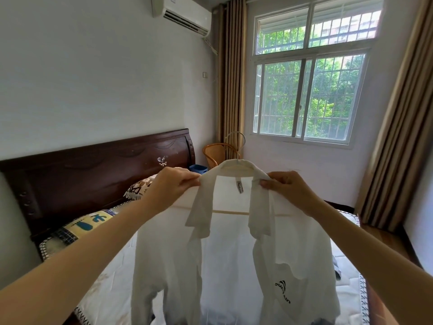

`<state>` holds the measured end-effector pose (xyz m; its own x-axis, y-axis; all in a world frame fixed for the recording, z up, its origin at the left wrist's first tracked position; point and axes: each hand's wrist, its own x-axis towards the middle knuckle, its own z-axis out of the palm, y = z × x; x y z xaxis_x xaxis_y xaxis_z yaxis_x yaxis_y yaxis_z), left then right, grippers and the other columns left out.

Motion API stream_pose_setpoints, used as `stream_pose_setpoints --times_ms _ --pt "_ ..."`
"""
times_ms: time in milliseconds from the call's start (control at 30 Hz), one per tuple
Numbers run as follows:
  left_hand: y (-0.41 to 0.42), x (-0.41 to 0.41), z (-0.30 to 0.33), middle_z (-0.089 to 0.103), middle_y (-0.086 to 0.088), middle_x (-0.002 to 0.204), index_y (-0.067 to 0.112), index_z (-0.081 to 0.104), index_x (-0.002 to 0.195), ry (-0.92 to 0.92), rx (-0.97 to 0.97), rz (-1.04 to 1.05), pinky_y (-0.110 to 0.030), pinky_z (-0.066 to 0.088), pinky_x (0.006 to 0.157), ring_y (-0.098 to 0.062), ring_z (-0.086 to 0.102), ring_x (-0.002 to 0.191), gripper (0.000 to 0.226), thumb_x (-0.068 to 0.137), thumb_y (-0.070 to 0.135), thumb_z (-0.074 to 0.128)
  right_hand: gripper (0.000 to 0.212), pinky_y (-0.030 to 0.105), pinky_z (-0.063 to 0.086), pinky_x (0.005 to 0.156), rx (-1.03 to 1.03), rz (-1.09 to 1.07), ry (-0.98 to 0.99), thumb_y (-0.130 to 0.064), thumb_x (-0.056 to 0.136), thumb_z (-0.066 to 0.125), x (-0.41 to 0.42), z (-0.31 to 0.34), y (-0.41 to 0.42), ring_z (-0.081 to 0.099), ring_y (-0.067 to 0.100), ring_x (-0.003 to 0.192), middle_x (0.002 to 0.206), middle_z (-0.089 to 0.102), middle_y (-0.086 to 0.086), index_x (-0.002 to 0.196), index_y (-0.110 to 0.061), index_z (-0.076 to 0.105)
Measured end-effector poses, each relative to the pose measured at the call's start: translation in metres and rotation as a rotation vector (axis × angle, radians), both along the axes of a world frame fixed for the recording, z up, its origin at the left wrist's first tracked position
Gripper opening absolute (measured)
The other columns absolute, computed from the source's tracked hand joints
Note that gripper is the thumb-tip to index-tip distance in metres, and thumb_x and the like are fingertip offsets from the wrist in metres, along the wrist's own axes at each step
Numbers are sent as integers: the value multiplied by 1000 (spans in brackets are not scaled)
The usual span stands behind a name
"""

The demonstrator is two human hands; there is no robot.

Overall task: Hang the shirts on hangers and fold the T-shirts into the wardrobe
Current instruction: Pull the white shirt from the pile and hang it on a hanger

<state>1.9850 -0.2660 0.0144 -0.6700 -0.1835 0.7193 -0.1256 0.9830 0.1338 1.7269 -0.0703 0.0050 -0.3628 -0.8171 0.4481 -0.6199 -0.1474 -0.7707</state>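
Fingers of my left hand [174, 186] and right hand [289, 188] pinch the collared white shirt [229, 254] on its pale hanger [236, 166]; collar at twelve o'clock, hem at six.

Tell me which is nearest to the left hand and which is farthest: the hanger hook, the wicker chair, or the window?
From the left hand, in the head view:
1. Hanger hook: just up and right of it, above the shirt collar.
2. Wicker chair: behind, in the corner by the bed.
3. Window: farthest, on the back wall, up and right.
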Motion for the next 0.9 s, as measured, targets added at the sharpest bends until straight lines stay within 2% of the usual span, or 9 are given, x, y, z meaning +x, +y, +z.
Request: stream_pose_setpoints --times_ms 100,233,333,433,500,567,667,800,900 --pt "5 1 -3 76 2 89 13 77 101 66 75 61 -14 50 72 -1 64 75 34 88 38 58 12 13 46 65 -1 0 18 -18 93 66 2 0 0 63 5 70 76 70 -11 100 -19 76" --pt "9 1 -1 74 2 77 16 78 94 149 158 139 -24 46 62 -8 62 64 15 93 22 64 14 22 49 71 7 -18 60 -22 92 66 5 -2 -4 66 17 78 84 72 -3 103 -21 75" --pt "4 -1 4 66 0 66 16 76 89 38 282 222 -29 39 58 -12 54 59 18 96 20 59 16 25 52 73 -14 -18 71 -23 92 66 7 -2 -6 68 18 80 86 73 -4 106 -21 75" --pt "4 1 4 67 2 76 12 74 94 -68 346 246 -30 42 65 -15 59 71 33 97 31 48 16 18 50 69 -22 7 59 -21 92 66 11 1 -8 67 9 76 85 72 -8 105 -20 75" --pt "10 5 4 66 -1 80 10 71 87 -112 328 206 -30 42 67 -11 56 72 50 90 45 37 13 13 48 65 -29 25 34 -19 92 66 12 2 -7 65 1 71 81 71 -12 101 -21 74" --pt "14 9 2 58 5 69 18 65 76 -145 309 152 -26 37 60 -5 50 64 43 93 52 45 11 11 47 63 -24 36 35 -18 92 66 11 3 -6 63 -3 68 74 70 -17 97 -24 74" --pt "18 7 1 46 8 57 28 47 63 -123 214 217 -31 32 58 -6 46 55 35 97 38 56 16 7 42 59 -16 47 71 -14 94 64 13 5 -4 58 -6 60 63 64 -23 86 -28 70" --pt "28 2 -3 39 13 51 30 40 67 39 111 369 -32 30 59 -6 37 50 35 97 36 56 10 26 35 62 -17 -36 154 -30 91 68 13 7 -7 47 8 60 63 59 -4 85 -26 75" --pt "26 2 -4 40 11 49 24 42 67 52 69 379 -33 32 58 -17 39 50 39 97 46 50 8 27 35 62 -17 -58 180 -31 91 68 14 12 -6 47 9 61 66 59 -6 89 -27 74"
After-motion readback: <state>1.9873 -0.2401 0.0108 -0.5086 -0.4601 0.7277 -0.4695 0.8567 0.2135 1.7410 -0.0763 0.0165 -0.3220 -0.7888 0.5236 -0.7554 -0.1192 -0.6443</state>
